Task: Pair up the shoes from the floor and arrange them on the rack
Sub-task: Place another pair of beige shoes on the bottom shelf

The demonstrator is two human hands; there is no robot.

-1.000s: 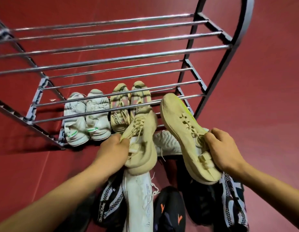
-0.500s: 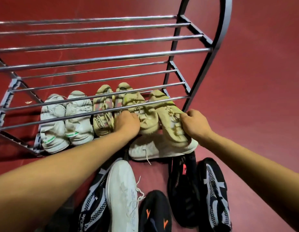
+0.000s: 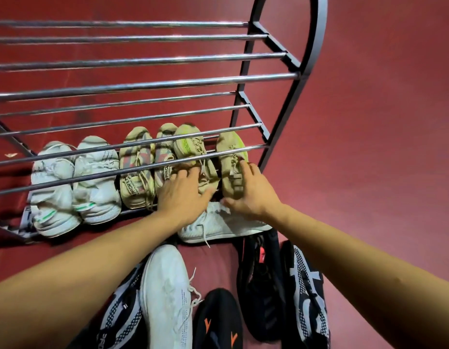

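Your left hand (image 3: 185, 190) and right hand (image 3: 248, 190), fingers spread, each rest flat on one beige knit sneaker (image 3: 193, 152) (image 3: 231, 162) on the metal rack's (image 3: 266, 147) bottom shelf, toes pointing away, while the white lace-up sneaker (image 3: 226, 222) lies crosswise on the floor just below both palms, nearer your right.

rack (image 3: 291, 79) bottom shelf: six shoes in a row | before it, on the floor (image 3: 369, 172): my loose shoes

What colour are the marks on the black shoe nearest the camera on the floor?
Orange marks on the black shoe, seen clearly in the head view, the only one.
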